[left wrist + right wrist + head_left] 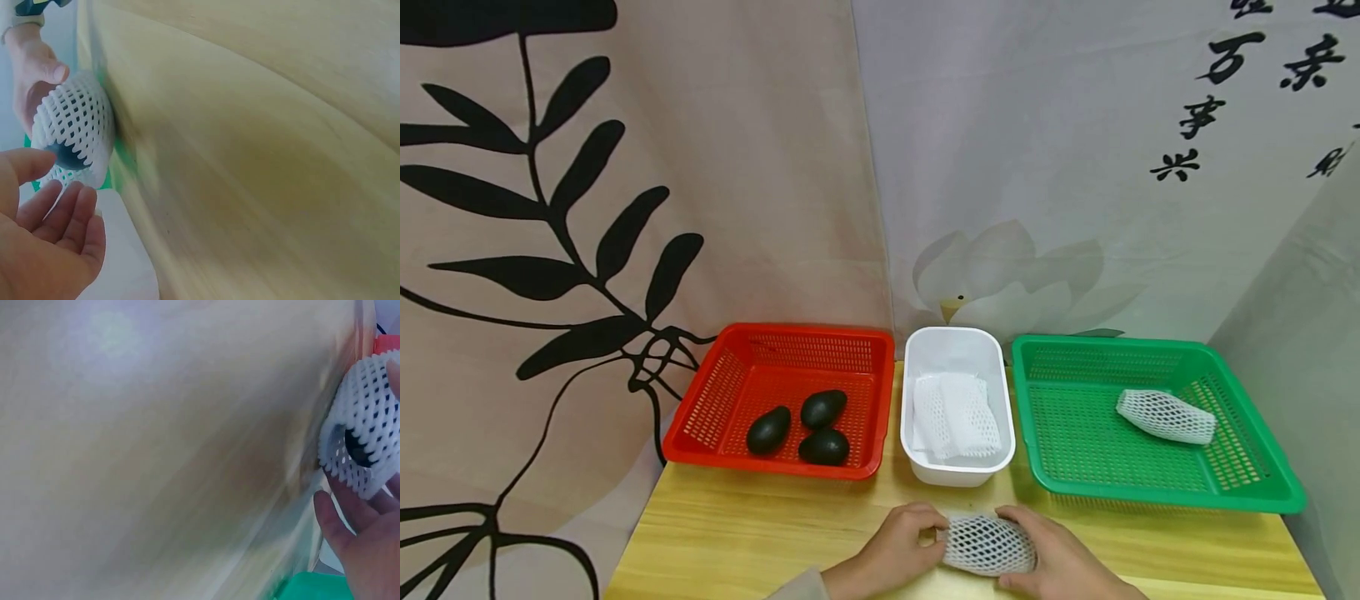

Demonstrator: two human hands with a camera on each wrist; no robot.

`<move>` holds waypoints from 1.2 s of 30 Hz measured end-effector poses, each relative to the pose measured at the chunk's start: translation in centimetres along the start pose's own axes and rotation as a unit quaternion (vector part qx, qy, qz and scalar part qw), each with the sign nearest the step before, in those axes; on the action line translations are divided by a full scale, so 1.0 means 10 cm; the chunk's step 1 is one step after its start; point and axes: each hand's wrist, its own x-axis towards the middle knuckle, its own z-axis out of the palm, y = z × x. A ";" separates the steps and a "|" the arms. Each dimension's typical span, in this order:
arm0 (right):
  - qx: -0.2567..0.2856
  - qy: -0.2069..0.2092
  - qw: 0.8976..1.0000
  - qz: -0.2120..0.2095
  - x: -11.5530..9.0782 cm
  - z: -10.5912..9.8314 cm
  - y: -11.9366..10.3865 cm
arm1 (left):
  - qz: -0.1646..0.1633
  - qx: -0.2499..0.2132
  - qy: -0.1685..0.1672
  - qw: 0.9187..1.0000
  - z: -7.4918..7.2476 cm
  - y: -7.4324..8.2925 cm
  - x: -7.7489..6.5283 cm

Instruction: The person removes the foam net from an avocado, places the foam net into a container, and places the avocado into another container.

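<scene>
Backdrop: printed cloth hangs behind my table, with black leaf shapes on the left panel, and a pale lotus and black brush characters on the right panel.
Surface: a light wooden table (pixel 737 517) carries three containers in a row at its far side, and my hands work at the near edge.
Netted fruit: a dark fruit wrapped in a white foam net (pixel 988 543) lies on the wood between my hands, near the front edge, just in front of the white tub. The left wrist view shows the dark fruit through the open end of the sleeve.
Left hand: my left hand (pixel 895 554) sits at the left end of the net, fingertips touching it. In the wrist view my fingers (pixel 65 215) are loosely bent, and I cannot tell whether they pinch the mesh.
Right hand: my right hand (pixel 1056 558) cups the right end of the net, fingers curved over its top and side.
Red basket: the red basket (pixel 700 417) on the left holds three bare dark avocados (pixel 808 427) lying close together.
White tub: the white tub (pixel 955 346) in the middle holds spare foam nets (pixel 955 415) lying flat.
Green basket: the green basket (pixel 1247 467) on the right holds one wrapped fruit (pixel 1165 415) lying on its side toward the back.
</scene>
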 end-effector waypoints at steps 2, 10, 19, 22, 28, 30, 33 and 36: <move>0.009 -0.002 1.000 -0.005 -0.01 0.00 0.02 | -0.006 -0.017 -0.001 1.000 0.01 0.02 0.01; 0.058 0.009 0.998 -0.032 0.00 0.01 0.04 | -0.007 -0.028 -0.019 0.999 0.08 0.06 0.04; 0.088 0.043 0.992 -0.075 0.02 0.04 0.02 | 0.013 0.006 -0.041 0.999 0.14 0.01 0.06; 0.095 0.055 0.990 -0.089 0.03 0.05 0.00 | 0.000 0.021 -0.057 0.998 0.15 0.01 0.08; 0.103 0.068 0.987 -0.103 0.04 0.07 -0.04 | -0.027 0.027 -0.096 0.995 0.16 0.03 0.11; 0.094 0.075 0.987 -0.103 0.04 0.07 -0.04 | -0.029 0.025 -0.100 0.994 0.16 0.03 0.11; 0.092 0.080 0.988 -0.098 0.02 0.09 -0.03 | -0.032 0.022 -0.103 0.994 0.16 0.02 0.12; 0.113 0.088 0.985 -0.099 0.00 0.09 -0.02 | -0.043 0.018 -0.104 0.993 0.16 0.01 0.11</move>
